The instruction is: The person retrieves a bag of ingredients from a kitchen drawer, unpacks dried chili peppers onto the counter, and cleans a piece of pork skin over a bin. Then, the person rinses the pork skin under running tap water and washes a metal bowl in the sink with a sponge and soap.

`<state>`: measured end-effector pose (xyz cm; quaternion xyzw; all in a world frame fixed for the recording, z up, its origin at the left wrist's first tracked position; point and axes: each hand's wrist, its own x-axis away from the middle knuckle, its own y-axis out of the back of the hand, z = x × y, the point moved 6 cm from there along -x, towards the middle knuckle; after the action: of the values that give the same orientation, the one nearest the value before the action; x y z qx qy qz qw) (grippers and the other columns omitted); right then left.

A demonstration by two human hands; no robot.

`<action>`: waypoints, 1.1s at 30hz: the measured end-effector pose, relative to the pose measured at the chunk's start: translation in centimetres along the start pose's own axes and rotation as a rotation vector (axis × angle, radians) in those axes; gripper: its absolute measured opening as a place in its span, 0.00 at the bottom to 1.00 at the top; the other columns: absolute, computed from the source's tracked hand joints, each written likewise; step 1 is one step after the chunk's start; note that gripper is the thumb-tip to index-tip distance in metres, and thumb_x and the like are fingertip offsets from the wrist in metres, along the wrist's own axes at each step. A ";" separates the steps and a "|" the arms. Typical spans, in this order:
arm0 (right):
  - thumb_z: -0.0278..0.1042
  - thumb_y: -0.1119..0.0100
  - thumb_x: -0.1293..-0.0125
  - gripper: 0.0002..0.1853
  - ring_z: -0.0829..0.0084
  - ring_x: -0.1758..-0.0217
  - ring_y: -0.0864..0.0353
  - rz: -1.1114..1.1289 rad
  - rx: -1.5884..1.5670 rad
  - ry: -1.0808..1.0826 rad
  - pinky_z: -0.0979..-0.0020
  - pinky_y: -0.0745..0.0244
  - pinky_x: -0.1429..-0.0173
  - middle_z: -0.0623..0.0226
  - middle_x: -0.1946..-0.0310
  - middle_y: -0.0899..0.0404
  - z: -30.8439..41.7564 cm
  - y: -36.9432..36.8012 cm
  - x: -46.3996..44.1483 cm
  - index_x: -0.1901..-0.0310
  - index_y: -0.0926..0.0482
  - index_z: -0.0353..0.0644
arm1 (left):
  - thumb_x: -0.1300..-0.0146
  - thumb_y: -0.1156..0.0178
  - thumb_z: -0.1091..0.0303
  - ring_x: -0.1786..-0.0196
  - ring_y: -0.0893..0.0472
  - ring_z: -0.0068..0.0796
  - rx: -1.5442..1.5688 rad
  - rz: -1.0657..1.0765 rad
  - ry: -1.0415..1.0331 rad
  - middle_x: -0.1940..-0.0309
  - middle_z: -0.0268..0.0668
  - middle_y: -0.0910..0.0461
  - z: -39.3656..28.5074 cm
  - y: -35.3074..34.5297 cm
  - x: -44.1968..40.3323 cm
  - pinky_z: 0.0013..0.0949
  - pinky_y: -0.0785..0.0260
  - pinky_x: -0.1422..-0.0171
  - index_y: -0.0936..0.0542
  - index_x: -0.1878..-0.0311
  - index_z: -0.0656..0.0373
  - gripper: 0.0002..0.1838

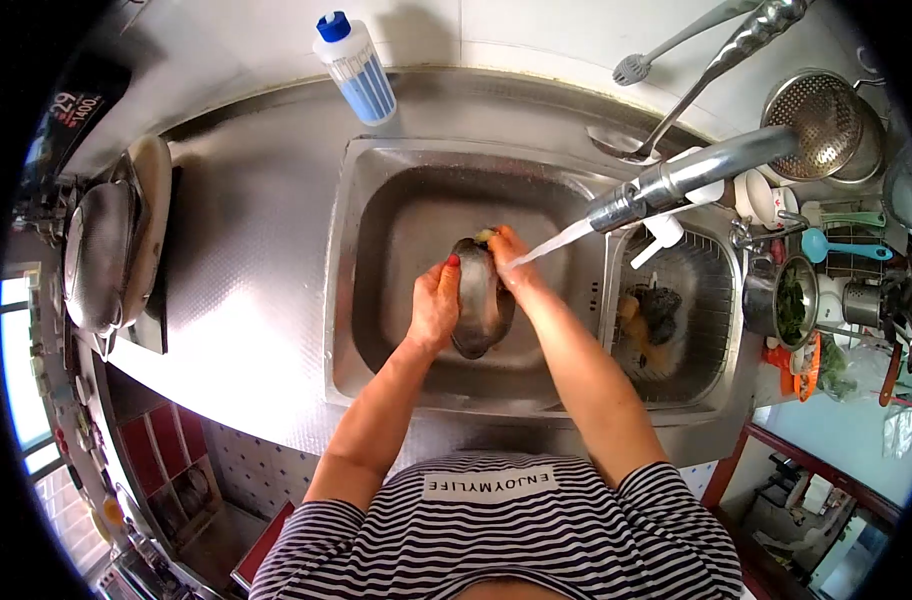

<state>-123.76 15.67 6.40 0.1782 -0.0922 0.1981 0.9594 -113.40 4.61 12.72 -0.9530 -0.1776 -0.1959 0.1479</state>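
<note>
Over the large sink basin (396, 190), a metal bowl (473, 310) is tipped on its side between my hands. My left hand (437, 303) is closed on its left edge, the red-nailed thumb lying on the metal. At the far right of the bowl, my right hand (511, 262) is closed round a small yellow-green sponge (485, 237), mostly hidden by the fingers. Water (553, 243) runs from the faucet (641, 200) onto my right hand.
A blue-capped bottle (358, 75) stands behind the sink. In the smaller basin to the right lie a wire rack (711, 330), a dark scourer (660, 310) and a tan cloth-like piece (636, 325). Pans (106, 250) lean at left; a pot with greens (794, 300) sits at right.
</note>
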 end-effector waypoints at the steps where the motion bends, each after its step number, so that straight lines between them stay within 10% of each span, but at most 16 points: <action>1: 0.42 0.55 0.35 0.15 0.55 0.62 0.24 -0.063 -0.079 -0.062 0.61 0.31 0.58 0.50 0.69 0.25 -0.3 0.4 0.5 0.58 0.28 0.37 | 0.30 0.51 0.54 0.72 0.32 0.16 0.066 -0.042 0.002 0.75 0.26 0.27 -0.5 0.3 -0.1 0.23 0.37 0.69 0.24 0.64 0.63 0.20; 4: 0.37 0.56 0.32 0.14 0.56 0.62 0.24 -0.429 -0.229 -0.160 0.60 0.31 0.57 0.53 0.68 0.24 -1.1 0.5 5.3 0.54 0.28 0.36 | 0.32 0.49 0.56 0.75 0.32 0.20 0.031 -0.109 -0.182 0.77 0.28 0.26 -0.1 0.8 -2.1 0.25 0.36 0.70 0.25 0.65 0.63 0.17; 6: 0.36 0.52 0.34 0.15 0.56 0.58 0.23 -0.243 -0.392 -0.476 0.59 0.31 0.54 0.54 0.60 0.23 -1.3 -1.3 8.0 0.50 0.30 0.36 | 0.33 0.47 0.61 0.79 0.31 0.29 -0.203 -0.172 -0.522 0.80 0.32 0.25 -0.3 1.2 -3.1 0.30 0.34 0.72 0.26 0.67 0.63 0.13; 8: 0.35 0.51 0.34 0.19 0.61 0.52 0.25 -0.152 -0.215 -0.351 0.63 0.32 0.48 0.55 0.52 0.26 -5.9 -1.8 7.1 0.45 0.34 0.35 | 0.46 0.41 0.67 0.70 0.27 0.58 -0.816 -0.072 -0.467 0.76 0.54 0.26 0.7 -0.2 -3.7 0.47 0.30 0.66 0.31 0.67 0.60 0.10; 10: 0.33 0.47 0.36 0.25 0.64 0.46 0.27 -0.074 -0.029 -0.386 0.67 0.34 0.43 0.56 0.45 0.29 -3.0 -0.3 5.8 0.40 0.38 0.35 | 0.46 0.43 0.69 0.66 0.23 0.52 -1.091 0.073 -0.589 0.72 0.48 0.23 0.4 -1.4 -3.1 0.48 0.30 0.65 0.31 0.65 0.58 0.08; 12: 0.32 0.43 0.38 0.26 0.62 0.46 0.27 -0.184 -0.093 -0.358 0.66 0.35 0.42 0.55 0.48 0.26 -4.4 1.4 4.6 0.40 0.38 0.34 | 0.47 0.42 0.71 0.64 0.22 0.50 -1.236 0.213 -0.572 0.69 0.47 0.23 2.2 -0.9 -4.0 0.47 0.30 0.64 0.29 0.63 0.57 0.08; 16: 0.36 0.39 0.39 0.31 0.74 0.76 0.28 -0.015 -0.362 -0.433 0.70 0.34 0.75 0.66 0.72 0.27 -1.8 2.7 4.3 0.38 0.40 0.33 | 0.49 0.40 0.68 0.59 0.21 0.46 -1.494 0.399 -0.382 0.63 0.41 0.22 5.4 0.6 -4.7 0.44 0.27 0.58 0.26 0.59 0.55 0.13; 20: 0.47 0.41 0.37 0.20 0.77 0.90 0.43 -0.015 -0.114 -0.547 0.70 0.50 0.85 0.72 0.88 0.39 -2.5 2.4 3.4 0.61 0.27 0.34 | 0.52 0.38 0.64 0.55 0.23 0.46 -1.395 0.516 -0.470 0.62 0.44 0.23 0.0 0.5 -4.5 0.44 0.30 0.52 0.24 0.58 0.57 0.16; 27: 0.54 0.50 0.35 0.23 0.74 0.91 0.40 -0.160 0.012 -0.291 0.70 0.47 0.87 0.70 0.89 0.37 -6.9 1.4 2.0 0.78 0.33 0.42 | 0.52 0.37 0.69 0.60 0.25 0.49 -0.827 -0.317 -0.700 0.64 0.46 0.25 -16.4 3.8 -9.4 0.42 0.30 0.55 0.27 0.62 0.61 0.14; 33: 0.53 0.54 0.33 0.24 0.74 0.93 0.41 -0.184 0.116 -0.131 0.69 0.48 0.89 0.70 0.92 0.40 -10.1 0.9 2.5 0.81 0.35 0.43 | 0.60 0.26 0.60 0.53 0.26 0.49 -0.864 -0.872 -0.922 0.57 0.48 0.27 -24.4 4.2 -12.2 0.44 0.33 0.47 0.37 0.49 0.66 0.38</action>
<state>-120.81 21.11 -1.97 0.2537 -0.1262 0.1023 0.9535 -130.11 -11.11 28.08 -0.7554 -0.4887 0.1286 -0.4172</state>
